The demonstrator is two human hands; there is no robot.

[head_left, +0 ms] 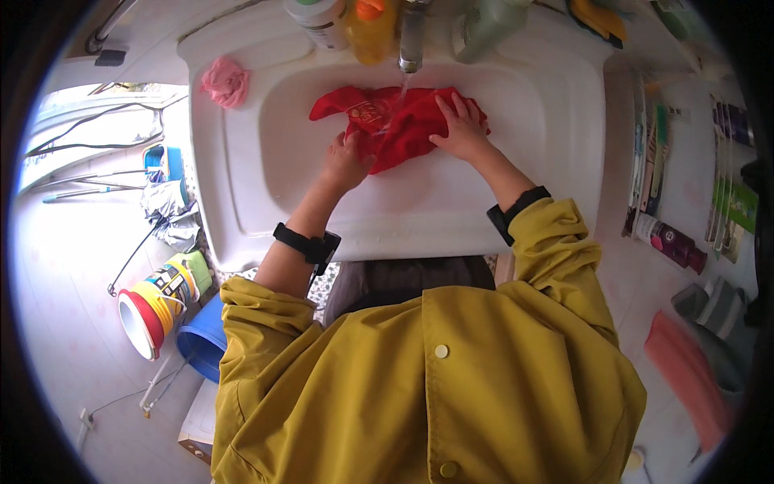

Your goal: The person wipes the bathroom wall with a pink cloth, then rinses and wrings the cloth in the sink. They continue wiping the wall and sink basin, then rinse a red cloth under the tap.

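Observation:
A wet red cloth (411,129) with a pale print lies bunched in the white sink (306,218). From the tap (411,48) a thin stream of water falls onto its upper middle. My left hand (347,163) is at the cloth's near left edge, fingers curled in and gripping a fold. On the cloth's right end rests my right hand (463,129), its fingers spread over the fabric. Part of the cloth under both hands is hidden.
Behind the basin stand a white tub (318,20), a yellow bottle with an orange cap (371,32) and a pale green bottle (489,31). A pink scrunched mesh or cloth (226,82) sits on the left rim. Buckets (157,306) stand at lower left.

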